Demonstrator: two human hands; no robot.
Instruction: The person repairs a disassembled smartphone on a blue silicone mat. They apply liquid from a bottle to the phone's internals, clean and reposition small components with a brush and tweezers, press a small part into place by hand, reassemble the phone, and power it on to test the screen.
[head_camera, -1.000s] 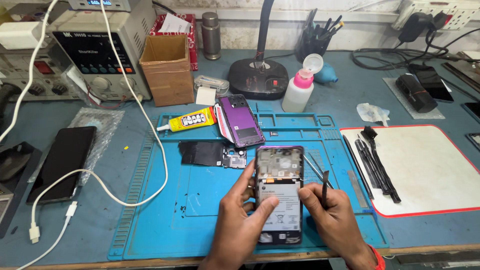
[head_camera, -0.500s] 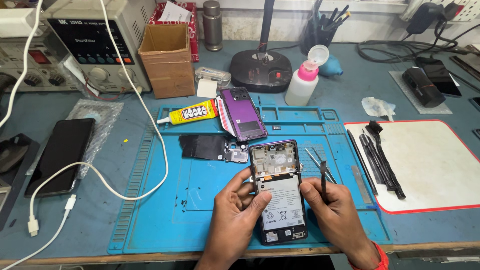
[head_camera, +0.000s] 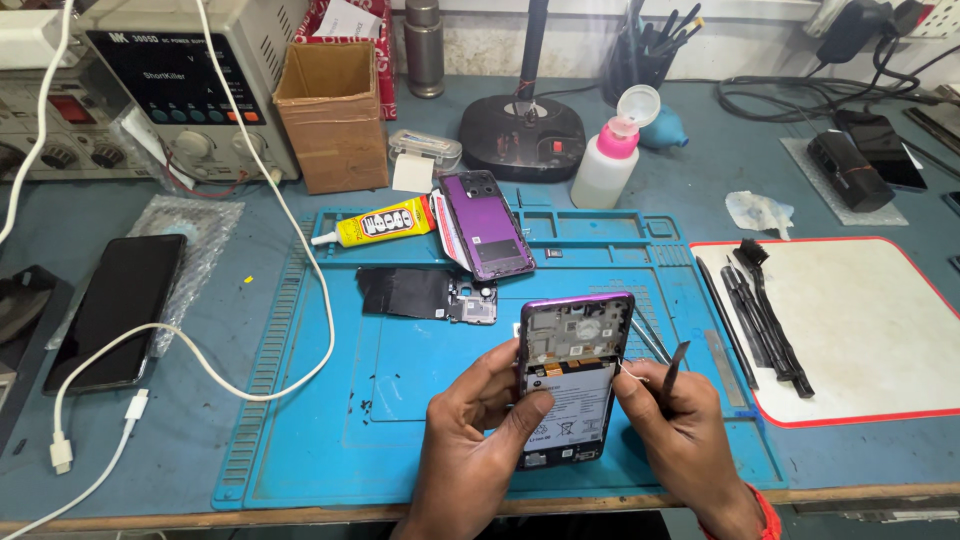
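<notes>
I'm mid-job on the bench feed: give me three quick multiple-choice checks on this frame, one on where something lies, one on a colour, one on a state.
1. Where does the yellow glue tube lie?
A. at the top left of the blue mat
B. on the white pad
C. inside the cardboard box

2. What colour is the frame of the opened phone?
A. green
B. purple
C. red

3. What is the state of that phone?
A. back cover on, sealed
B. back cover off, inner parts showing
C. lying screen up

Answers:
1. A: the tube rests at the mat's upper left edge, beside the purple back cover.
2. B: its rim shows purple.
3. B: circuit board and battery are exposed while the left hand holds it and the right hand holds a thin dark tool.
</notes>
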